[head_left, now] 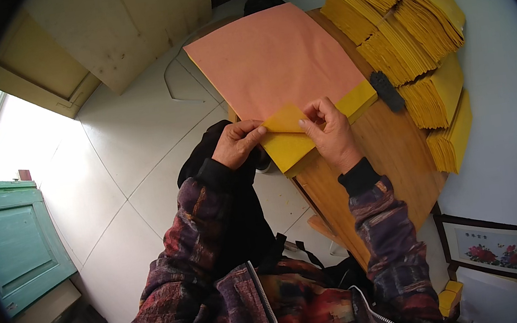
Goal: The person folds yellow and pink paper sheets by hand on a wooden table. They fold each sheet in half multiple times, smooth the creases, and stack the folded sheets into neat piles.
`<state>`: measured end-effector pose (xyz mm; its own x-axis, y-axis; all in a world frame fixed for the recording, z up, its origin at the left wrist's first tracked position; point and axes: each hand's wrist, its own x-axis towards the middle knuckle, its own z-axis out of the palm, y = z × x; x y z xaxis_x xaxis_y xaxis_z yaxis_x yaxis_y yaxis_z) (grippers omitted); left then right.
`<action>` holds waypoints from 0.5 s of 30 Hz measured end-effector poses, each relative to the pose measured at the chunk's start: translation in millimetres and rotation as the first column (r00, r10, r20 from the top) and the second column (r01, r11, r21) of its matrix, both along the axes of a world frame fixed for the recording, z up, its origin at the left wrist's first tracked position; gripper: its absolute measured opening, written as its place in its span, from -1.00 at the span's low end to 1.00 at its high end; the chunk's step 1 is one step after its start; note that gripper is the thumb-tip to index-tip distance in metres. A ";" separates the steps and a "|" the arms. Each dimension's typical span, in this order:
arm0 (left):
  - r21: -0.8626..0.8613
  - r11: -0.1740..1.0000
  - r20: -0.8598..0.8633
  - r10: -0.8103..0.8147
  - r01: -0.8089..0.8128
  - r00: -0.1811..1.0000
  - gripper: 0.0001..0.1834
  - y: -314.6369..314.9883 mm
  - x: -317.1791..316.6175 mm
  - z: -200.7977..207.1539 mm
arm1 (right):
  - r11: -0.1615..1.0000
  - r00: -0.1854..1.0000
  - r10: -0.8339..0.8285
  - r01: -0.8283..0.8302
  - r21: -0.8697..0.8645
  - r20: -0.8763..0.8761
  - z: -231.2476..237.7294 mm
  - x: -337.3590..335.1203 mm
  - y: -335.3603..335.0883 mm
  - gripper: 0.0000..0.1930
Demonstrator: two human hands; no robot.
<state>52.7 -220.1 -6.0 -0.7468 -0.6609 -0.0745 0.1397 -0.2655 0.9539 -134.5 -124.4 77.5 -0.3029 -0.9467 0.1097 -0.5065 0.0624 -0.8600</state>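
"What are you holding?"
"My left hand (238, 143) and right hand (330, 132) pinch a thin yellow sheet (284, 121), its far side peaked."
"Where is it?"
"Over the near end of a pink-topped yellow stack (282, 62), at the left edge of the wooden table (393, 158); yellow bundles (429, 24) line the right edge."

Paper stack (278, 56) hides part of table (393, 158); wooden board (120, 30) cropped above.
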 end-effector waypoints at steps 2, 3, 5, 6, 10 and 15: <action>0.023 1.000 0.029 0.000 0.000 1.000 -0.69 -0.7 0.1 0.1 | 1.000 0.997 -0.004 0.005 0.016 -0.075 0.5 1.7 0.6 -0.85; 0.042 0.999 0.045 -0.002 0.000 0.999 -0.69 -0.8 0.3 0.2 | 1.000 0.995 0.002 -0.001 0.007 -0.104 1.2 2.1 1.5 -0.85; 0.047 0.999 0.038 0.008 -0.010 0.999 -0.69 -0.6 -0.4 0.1 | 0.996 0.990 0.068 -0.073 -0.042 -0.122 3.8 2.0 3.9 -0.83; 0.057 0.998 0.043 0.013 -0.016 0.999 -0.69 -0.3 -0.9 0.0 | 0.992 0.986 0.100 -0.110 -0.067 -0.129 6.1 1.8 6.2 -0.82; 0.083 0.996 -0.031 0.046 -0.043 0.998 -0.70 1.9 -3.3 -2.9 | 0.972 0.890 0.203 -0.232 -0.021 -0.408 18.5 4.5 25.7 -0.76; 0.022 0.995 0.047 0.098 -0.099 0.994 -0.73 2.2 -3.9 -5.7 | 0.966 0.706 0.216 -0.254 0.044 -0.675 20.7 2.9 38.7 -0.74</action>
